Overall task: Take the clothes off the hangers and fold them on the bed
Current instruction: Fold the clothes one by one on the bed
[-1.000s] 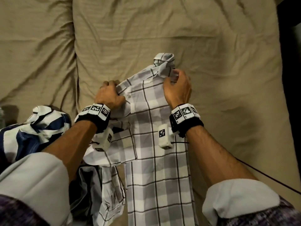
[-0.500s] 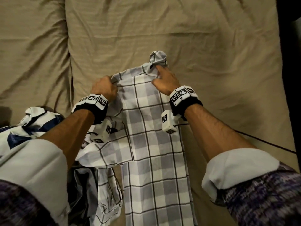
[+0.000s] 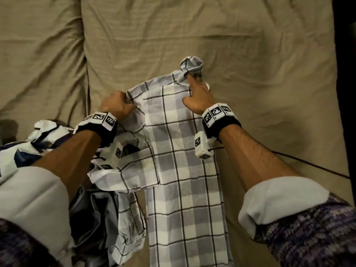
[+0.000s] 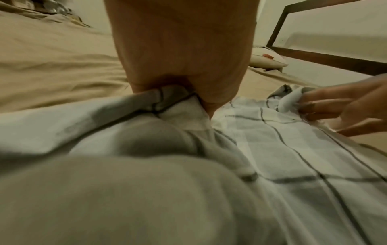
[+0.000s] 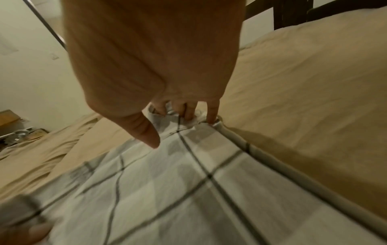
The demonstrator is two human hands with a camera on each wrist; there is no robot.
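Tan, creased bed sheet (image 3: 250, 45) bears a plaid shirt (image 3: 179, 151). Left hand (image 3: 115, 106) grips its edge; right hand (image 3: 198, 95) presses its collar with straight fingers. Pale walls behind.

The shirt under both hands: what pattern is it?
Grey and white checks with thin dark lines on the shirt; clearest in the head view.

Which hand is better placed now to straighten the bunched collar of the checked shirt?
Right. The right hand already has its fingertips at the bunched collar. The left hand grips the shirt's other shoulder, away from it.

Left hand (image 3: 115, 105) fingers hidden in plaid shirt (image 3: 179, 151).
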